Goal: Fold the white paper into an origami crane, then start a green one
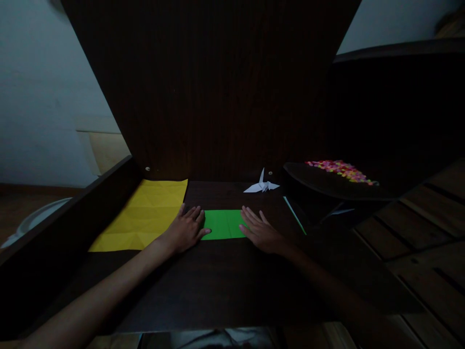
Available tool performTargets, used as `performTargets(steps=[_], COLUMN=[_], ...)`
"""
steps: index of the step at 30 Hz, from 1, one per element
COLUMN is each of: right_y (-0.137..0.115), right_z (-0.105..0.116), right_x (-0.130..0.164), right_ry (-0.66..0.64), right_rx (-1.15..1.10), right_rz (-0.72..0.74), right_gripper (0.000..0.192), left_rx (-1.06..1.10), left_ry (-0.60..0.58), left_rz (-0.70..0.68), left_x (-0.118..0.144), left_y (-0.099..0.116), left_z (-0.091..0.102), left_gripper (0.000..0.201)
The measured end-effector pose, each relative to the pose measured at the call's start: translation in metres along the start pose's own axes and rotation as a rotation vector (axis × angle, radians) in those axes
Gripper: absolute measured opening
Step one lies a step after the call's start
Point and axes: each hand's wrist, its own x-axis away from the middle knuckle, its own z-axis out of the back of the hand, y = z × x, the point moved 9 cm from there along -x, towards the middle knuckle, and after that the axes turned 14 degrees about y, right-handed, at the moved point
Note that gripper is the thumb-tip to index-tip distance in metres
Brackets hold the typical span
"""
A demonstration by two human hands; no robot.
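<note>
A green sheet of paper with faint creases lies flat on the dark tabletop. My left hand rests on its left end, fingers extended and the thumb on the paper. On the right end lies my right hand, palm down with its fingers spread. Neither hand grips anything. Left of my left hand, a larger yellow sheet covered in fold lines is spread out, and that hand reaches over its right edge. Behind the green paper, near the back panel, sits a white origami crane.
A thin pale green strip lies right of my right hand. Farther right, a dark curved shelf bears a pile of small colourful pieces. A tall dark panel closes off the back, and a raised side board runs along the left.
</note>
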Motion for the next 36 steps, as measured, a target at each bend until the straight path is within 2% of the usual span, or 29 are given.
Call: performTargets(steps=[5, 10, 14, 18, 22, 26, 28, 31, 33, 36], right_y=[0.005, 0.013, 0.010, 0.012, 0.020, 0.044, 0.050, 0.047, 0.040, 0.028], right_z=[0.005, 0.018, 0.032, 0.041, 0.041, 0.024, 0.015, 0.010, 0.011, 0.013], right_x=[0.002, -0.008, -0.022, -0.027, -0.024, -0.021, -0.020, -0.017, -0.015, -0.013], right_ry=[-0.086, -0.160, -0.046, 0.062, 0.156, 0.265, 0.282, 0.275, 0.247, 0.189], right_rx=[-0.082, -0.170, -0.275, -0.353, -0.573, -0.934, -1.083, -1.222, -1.293, -1.358], right_rz=[0.030, 0.013, 0.046, 0.014, -0.030, -0.272, -0.383, -0.503, -0.559, -0.572], right_gripper=[0.080, 0.090, 0.083, 0.075, 0.079, 0.097, 0.102, 0.094, 0.080, 0.055], left_rx=[0.114, 0.243, 0.336, 0.435, 0.551, 0.687, 0.802, 1.092, 1.275, 1.411], left_ry=[-0.024, -0.020, 0.058, 0.149, 0.134, 0.117, 0.173, 0.216, 0.158, 0.082], left_rz=[-0.086, -0.027, 0.033, 0.106, 0.212, 0.346, 0.417, 0.552, 0.633, 0.723], left_x=[-0.016, -0.022, -0.021, -0.017, -0.012, -0.007, -0.007, -0.007, -0.007, -0.004], left_y=[-0.014, -0.031, -0.036, -0.040, -0.040, -0.039, -0.042, -0.045, -0.043, -0.038], left_z=[0.010, 0.008, 0.009, 0.014, 0.011, 0.007, 0.008, 0.004, -0.002, -0.008], left_gripper=[0.056, 0.065, 0.074, 0.066, 0.061, 0.057, 0.057, 0.060, 0.055, 0.049])
